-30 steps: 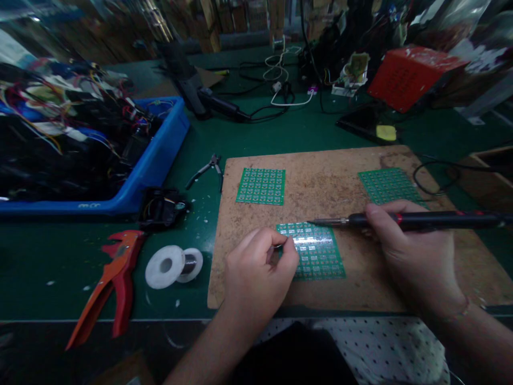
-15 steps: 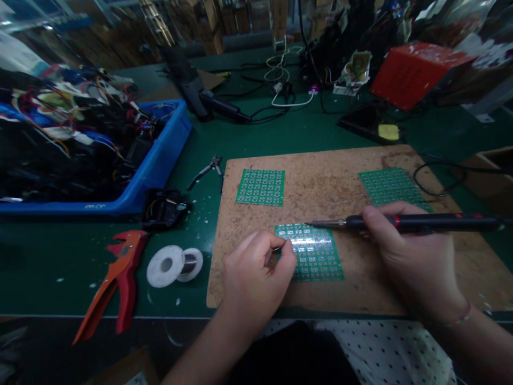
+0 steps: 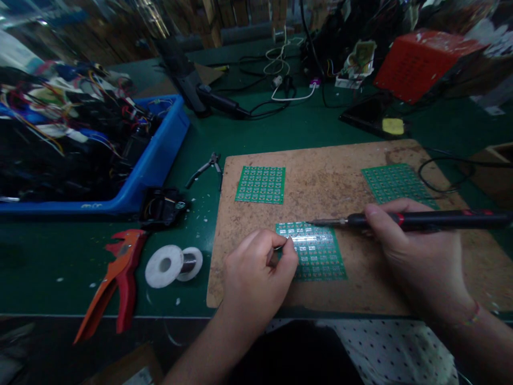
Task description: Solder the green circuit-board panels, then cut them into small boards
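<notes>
My right hand [image 3: 420, 256] grips a black soldering iron [image 3: 433, 219] with red marks, its tip pointing left at the upper edge of a green circuit board panel [image 3: 320, 254]. Thumb and forefinger of my left hand [image 3: 260, 272] are pinched over the panel's left side on a thin strand of solder wire [image 3: 278, 247], mostly hidden by the fingers. The panel lies on a brown board [image 3: 312, 176] and light glares off its upper rows. A second green panel [image 3: 261, 185] rests at the back left, and a third panel [image 3: 395, 183] lies beyond my right hand.
Left of the brown board are a solder spool [image 3: 164, 266], an orange-red cutter [image 3: 120, 283], small pliers [image 3: 206, 168] and a blue crate [image 3: 168, 139] full of wired parts. Behind stand a heat gun [image 3: 188, 85], cables, a red box [image 3: 428, 64] and an iron stand with yellow sponge [image 3: 393, 126].
The view has shifted slightly. Both hands keep their grips, and the iron's tip stays at the panel's upper edge, with hardly any visible movement.
</notes>
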Available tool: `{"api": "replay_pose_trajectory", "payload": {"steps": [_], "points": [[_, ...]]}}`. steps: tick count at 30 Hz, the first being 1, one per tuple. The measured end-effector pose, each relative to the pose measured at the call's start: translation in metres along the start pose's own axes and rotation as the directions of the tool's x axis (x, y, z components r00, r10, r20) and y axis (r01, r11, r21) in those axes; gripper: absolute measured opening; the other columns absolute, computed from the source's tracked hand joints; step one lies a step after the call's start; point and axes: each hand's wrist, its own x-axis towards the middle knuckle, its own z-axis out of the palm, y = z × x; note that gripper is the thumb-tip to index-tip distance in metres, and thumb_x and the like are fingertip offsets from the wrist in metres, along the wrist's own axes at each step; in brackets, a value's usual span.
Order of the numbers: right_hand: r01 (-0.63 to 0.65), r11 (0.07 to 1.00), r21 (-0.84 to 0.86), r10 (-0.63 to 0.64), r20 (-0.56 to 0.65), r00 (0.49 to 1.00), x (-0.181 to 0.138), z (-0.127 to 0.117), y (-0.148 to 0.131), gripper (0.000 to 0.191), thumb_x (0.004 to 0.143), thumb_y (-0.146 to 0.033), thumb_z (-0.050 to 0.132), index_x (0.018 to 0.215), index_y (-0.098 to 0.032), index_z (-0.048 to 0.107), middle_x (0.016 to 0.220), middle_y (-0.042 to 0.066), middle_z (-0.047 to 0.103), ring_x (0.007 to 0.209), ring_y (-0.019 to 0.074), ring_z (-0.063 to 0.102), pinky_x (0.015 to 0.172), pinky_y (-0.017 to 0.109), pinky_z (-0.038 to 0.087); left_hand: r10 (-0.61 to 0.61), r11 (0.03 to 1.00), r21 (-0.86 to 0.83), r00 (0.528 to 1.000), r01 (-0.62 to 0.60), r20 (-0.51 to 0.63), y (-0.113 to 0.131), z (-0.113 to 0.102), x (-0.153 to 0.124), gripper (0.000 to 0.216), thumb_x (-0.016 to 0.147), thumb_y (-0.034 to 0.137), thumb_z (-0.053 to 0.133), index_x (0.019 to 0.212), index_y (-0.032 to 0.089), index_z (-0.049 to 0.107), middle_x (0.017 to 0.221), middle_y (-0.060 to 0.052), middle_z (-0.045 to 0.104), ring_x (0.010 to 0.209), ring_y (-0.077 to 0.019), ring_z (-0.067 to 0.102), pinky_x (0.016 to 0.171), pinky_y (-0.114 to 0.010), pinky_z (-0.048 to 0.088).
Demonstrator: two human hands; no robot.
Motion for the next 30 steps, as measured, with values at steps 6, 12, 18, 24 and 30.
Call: {"api": "replay_pose_trajectory", "payload": {"steps": [6,12,18,24,30], "points": [[-0.005,1.000,0.028,0.005,-0.006,1.000,-0.0005,0.0002,-0.0006,0.022,0.077,-0.044,0.070,0.070,-0.024,0.064,0.064,-0.003,0.063,0.059,0.0122,0.057,0.059,0.029,0.042,-0.020,0.999,0.040,1.000,0.020,0.017,0.0022,-0.0001,0.0013,0.017,0.079,0.017,0.065,0.063,0.019,0.059,0.055,0.004,0.049,0.050,-0.0099,0.045,0.052,-0.025,0.032],[0.002,1.000,0.023,-0.002,-0.002,1.000,-0.0008,0.0000,0.0005,0.023,0.077,-0.045,0.069,0.071,-0.024,0.064,0.066,-0.003,0.063,0.059,0.0125,0.057,0.061,0.030,0.043,-0.025,0.998,0.056,1.000,0.025,0.006,0.0018,0.0024,0.0000,0.015,0.080,0.019,0.065,0.065,0.020,0.061,0.055,0.004,0.049,0.051,-0.0110,0.045,0.052,-0.026,0.031],[0.017,1.000,0.014,-0.017,0.005,1.000,-0.0004,-0.0005,0.0015,0.025,0.077,-0.047,0.068,0.072,-0.023,0.065,0.066,-0.003,0.063,0.060,0.0131,0.057,0.062,0.031,0.043,0.006,1.000,0.028,1.000,-0.006,-0.010,0.0014,0.0049,-0.0007,0.015,0.080,0.015,0.063,0.066,0.018,0.060,0.059,0.003,0.054,0.053,-0.0101,0.045,0.054,-0.025,0.032],[0.006,1.000,-0.002,-0.006,0.005,1.000,0.0004,-0.0018,-0.0012,0.026,0.077,-0.048,0.068,0.071,-0.023,0.064,0.064,-0.003,0.061,0.060,0.0127,0.055,0.062,0.031,0.042,0.014,1.000,-0.013,0.999,-0.015,-0.045,0.0021,0.0033,-0.0001,0.018,0.080,0.014,0.063,0.063,0.017,0.058,0.057,0.003,0.051,0.053,-0.0090,0.045,0.053,-0.025,0.032],[-0.045,0.999,0.030,0.045,-0.018,0.999,0.0005,-0.0035,-0.0008,0.030,0.078,-0.051,0.066,0.071,-0.022,0.064,0.061,-0.003,0.059,0.057,0.0122,0.054,0.057,0.030,0.040,-0.003,1.000,-0.017,0.993,0.001,-0.118,0.0103,-0.0025,0.0035,0.017,0.079,0.015,0.065,0.063,0.017,0.060,0.054,0.004,0.049,0.052,-0.0090,0.044,0.054,-0.025,0.033]]}}
